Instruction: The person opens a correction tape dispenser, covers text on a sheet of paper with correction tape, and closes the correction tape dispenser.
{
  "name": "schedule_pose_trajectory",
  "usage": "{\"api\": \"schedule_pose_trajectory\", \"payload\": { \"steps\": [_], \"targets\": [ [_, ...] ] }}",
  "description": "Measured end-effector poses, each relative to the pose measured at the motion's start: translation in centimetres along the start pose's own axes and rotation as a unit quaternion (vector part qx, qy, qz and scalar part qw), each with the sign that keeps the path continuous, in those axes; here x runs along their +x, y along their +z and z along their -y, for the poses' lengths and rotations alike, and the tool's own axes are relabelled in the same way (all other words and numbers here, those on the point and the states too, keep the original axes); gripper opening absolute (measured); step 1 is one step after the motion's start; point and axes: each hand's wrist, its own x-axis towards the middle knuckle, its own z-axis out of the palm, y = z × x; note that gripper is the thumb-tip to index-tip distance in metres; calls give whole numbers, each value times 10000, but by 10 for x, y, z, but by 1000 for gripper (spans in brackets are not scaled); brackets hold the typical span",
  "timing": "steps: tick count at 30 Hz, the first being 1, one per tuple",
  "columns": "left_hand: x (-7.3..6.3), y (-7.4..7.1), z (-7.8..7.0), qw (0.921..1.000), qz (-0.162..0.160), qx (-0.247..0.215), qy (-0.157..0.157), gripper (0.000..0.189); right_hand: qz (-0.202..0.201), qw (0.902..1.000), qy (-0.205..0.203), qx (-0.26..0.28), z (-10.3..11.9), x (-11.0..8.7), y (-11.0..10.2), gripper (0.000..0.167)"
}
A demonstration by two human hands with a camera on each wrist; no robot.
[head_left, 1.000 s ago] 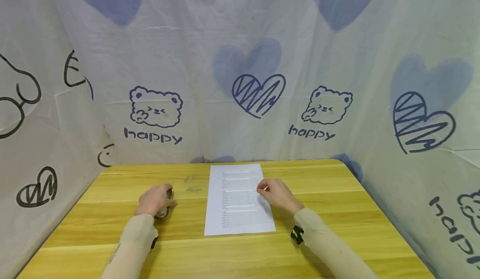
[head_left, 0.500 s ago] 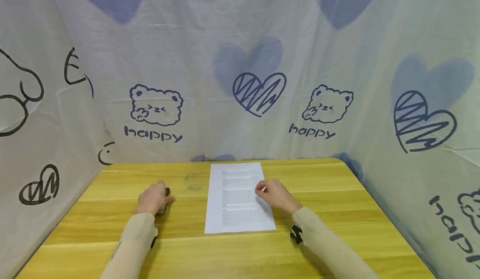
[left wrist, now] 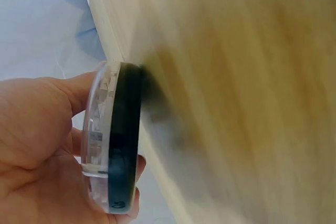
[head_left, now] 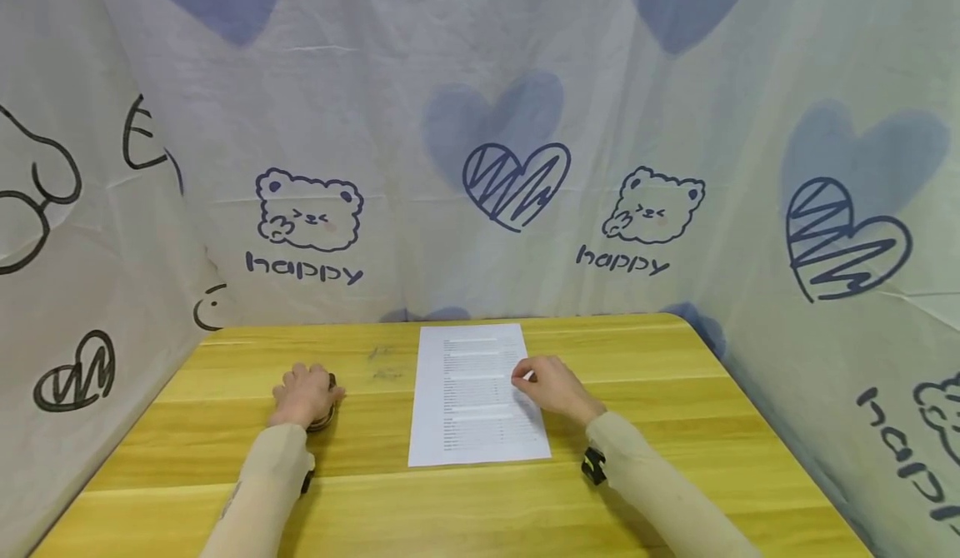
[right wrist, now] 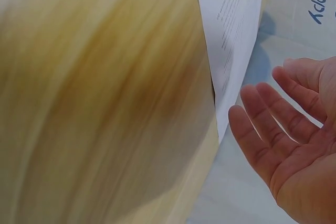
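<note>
On the left side of the table, my left hand [head_left: 302,396] grips a flat rounded case [left wrist: 123,140] with a clear plastic cover and a dark green base. In the left wrist view the thumb lies along one end of it and fingertips show at the other. From the head view the hand covers most of the case [head_left: 324,419]. Over the right edge of a printed white sheet [head_left: 468,408] hovers my right hand [head_left: 551,385], holding nothing. Its fingers are loosely curved in the right wrist view, apart from the paper [right wrist: 228,40].
The yellow wood-grain table [head_left: 360,508] ends at a white curtain [head_left: 405,233] with hearts and bears, which also hangs at both sides. Faint grey marks [head_left: 386,374] lie on the tabletop between the left hand and the sheet. Each wrist wears a dark strap [head_left: 593,465].
My left hand has shifted slightly left with the case, and its fingers have moved, so less of the case shows. The right hand and the sheet stay in place.
</note>
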Motion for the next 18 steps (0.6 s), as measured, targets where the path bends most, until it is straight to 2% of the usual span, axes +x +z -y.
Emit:
{"api": "schedule_pose_trajectory", "payload": {
  "steps": [7, 18],
  "targets": [
    [-2, -1, 1, 9999, -101, -50, -32, 38, -53, 10000, 2, -16, -2, 1, 0, 11],
    [-5, -5, 6, 9996, 67, -270, -6, 33, -135, 9999, -26, -103, -8, 2, 3, 9]
  ]
}}
